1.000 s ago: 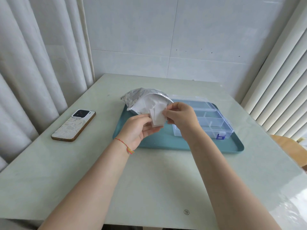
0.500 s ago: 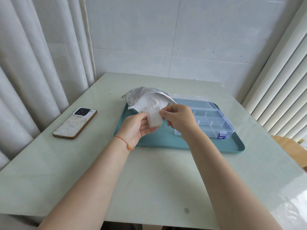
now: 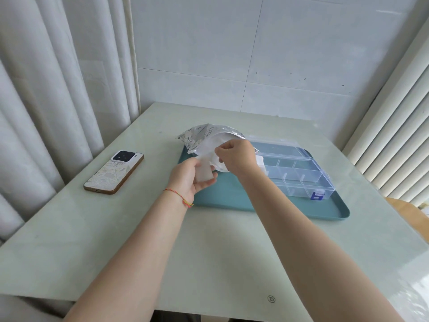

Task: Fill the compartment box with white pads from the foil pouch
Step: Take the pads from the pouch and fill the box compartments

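The crumpled foil pouch (image 3: 197, 135) lies on the teal tray (image 3: 222, 198), its open mouth facing me. My left hand (image 3: 188, 180) grips a small stack of white pads (image 3: 204, 171) in front of the pouch. My right hand (image 3: 236, 156) is at the pouch mouth, with its fingertips curled and pinching something white there, apparently a pad. The clear compartment box (image 3: 299, 175) stands open on the tray's right half, and a white pad (image 3: 260, 160) shows at its left end, partly hidden by my right wrist.
A phone (image 3: 113, 171) lies face down on the pale table (image 3: 209, 252), left of the tray. Curtains hang at the left and blinds at the right. A wooden chair edge (image 3: 411, 212) shows by the table's right side.
My right hand let go of the pads held between both hands and moved up and back to the pouch mouth. My left hand kept the pads and dropped slightly toward me.
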Demonstrator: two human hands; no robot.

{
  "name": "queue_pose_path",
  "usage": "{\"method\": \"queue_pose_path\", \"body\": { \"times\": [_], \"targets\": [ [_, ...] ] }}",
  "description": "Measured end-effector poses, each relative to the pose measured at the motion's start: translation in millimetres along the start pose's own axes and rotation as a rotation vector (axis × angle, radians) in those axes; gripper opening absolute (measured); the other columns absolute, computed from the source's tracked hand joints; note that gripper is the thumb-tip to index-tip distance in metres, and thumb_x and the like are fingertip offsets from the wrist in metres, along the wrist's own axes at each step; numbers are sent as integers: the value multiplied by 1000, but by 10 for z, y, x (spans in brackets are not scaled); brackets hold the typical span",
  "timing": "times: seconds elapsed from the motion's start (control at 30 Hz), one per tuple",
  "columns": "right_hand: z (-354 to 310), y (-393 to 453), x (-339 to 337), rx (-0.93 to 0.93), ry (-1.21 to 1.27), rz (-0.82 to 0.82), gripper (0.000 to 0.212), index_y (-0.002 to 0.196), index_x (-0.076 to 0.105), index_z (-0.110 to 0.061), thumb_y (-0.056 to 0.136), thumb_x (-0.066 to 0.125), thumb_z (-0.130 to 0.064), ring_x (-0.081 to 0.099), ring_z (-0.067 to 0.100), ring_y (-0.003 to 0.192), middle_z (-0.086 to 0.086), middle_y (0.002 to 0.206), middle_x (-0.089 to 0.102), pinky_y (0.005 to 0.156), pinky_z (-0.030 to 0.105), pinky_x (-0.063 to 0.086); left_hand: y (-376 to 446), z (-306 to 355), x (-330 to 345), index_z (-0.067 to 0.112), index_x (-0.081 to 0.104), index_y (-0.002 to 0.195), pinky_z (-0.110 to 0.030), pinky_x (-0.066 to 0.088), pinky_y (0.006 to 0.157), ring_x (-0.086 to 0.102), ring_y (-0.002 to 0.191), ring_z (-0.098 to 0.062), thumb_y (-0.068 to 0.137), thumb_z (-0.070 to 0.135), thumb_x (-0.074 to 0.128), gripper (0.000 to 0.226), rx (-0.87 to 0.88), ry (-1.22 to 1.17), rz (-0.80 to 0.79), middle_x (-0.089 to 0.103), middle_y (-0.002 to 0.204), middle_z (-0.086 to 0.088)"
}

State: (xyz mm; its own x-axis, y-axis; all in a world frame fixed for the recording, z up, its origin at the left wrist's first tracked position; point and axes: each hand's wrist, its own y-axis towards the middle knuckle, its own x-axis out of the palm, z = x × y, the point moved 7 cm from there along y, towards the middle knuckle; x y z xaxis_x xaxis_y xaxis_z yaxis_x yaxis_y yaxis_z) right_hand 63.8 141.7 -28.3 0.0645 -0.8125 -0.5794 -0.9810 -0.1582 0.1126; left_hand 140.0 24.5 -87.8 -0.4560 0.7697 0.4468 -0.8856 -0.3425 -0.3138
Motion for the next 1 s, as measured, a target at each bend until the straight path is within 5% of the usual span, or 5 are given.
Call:
{"method": "queue_pose_path", "body": {
  "times": [0.1,0.2,0.37,0.63,1.0],
  "targets": [
    [-33,107,180,25,-90,-45,27,77,68,2,86,62,-23,51,19,63,18,86,73,60,27,40,35,-24,-17,0,61,95,-33,59,54,64,72,-34,95,3,44,17,-14,-2,2,65,82,-19],
    [-39,169,249,33,-128,-45,32,58,51,-14,87,63,-24,54,19,63,14,77,72,60,27,43,59,-39,9,-7,64,105,-30,59,53,65,72,-34,89,-4,50,21,15,37,-26,63,84,-18],
    [-66,91,107,33,67,-15,19,65,53,-15,83,57,-16,49,13,47,-2,60,62,49,24,36,12,-39,76,0,64,89,-27,59,57,66,69,-31,89,-9,49,18,49,71,-79,65,78,-15],
    [131,-258,-238,157,475,-186,7,81,61,-7,88,61,-6,52,17,44,8,78,71,45,24,33,-83,-58,198,2,60,107,-31,58,54,67,71,-33,100,15,38,27,-51,-91,-171,69,85,-19],
    [-52,-387,-281,-117,-240,-427,14,73,56,-19,86,51,-17,47,14,60,-5,71,51,53,23,35,-197,-116,284,6,67,105,-29,55,54,67,77,-33,100,55,31,61,-191,97,-370,71,87,-13]
  ]
}}
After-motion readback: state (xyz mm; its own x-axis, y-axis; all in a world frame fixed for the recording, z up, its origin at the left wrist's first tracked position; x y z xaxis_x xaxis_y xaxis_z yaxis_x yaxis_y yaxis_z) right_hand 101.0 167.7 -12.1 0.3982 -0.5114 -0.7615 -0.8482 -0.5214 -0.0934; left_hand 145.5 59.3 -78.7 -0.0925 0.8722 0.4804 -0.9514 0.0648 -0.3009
